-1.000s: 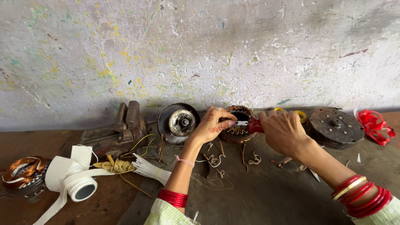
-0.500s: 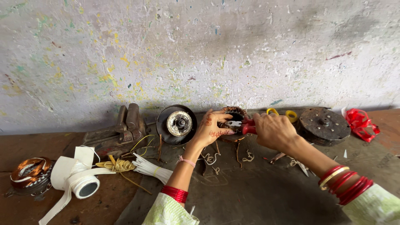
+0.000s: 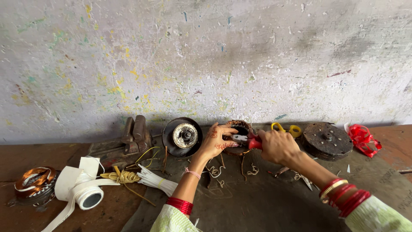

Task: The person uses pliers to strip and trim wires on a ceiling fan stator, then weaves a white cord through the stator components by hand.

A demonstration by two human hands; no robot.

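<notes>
My left hand (image 3: 216, 141) rests its fingers on a round copper-wound motor coil (image 3: 240, 127) that stands against the wall on a dark mat. My right hand (image 3: 277, 146) grips the red handles of a pair of pliers (image 3: 248, 140), whose metal jaws point left at the coil, close to my left fingertips. Loose bits of copper wire (image 3: 214, 172) lie on the mat below the coil. Red bangles sit on both wrists.
A round motor housing with a bearing (image 3: 183, 136) leans on the wall beside a bench vise (image 3: 128, 139). Yellow-handled scissors (image 3: 286, 129), a rusty disc (image 3: 327, 139) and red tape (image 3: 362, 139) lie right. White tape roll (image 3: 79, 189), white sleeves (image 3: 154, 181) and a copper coil (image 3: 34, 180) lie left.
The view has shifted, so the things sit further left in the frame. Both hands stay on the coil, with the pliers still at its winding.
</notes>
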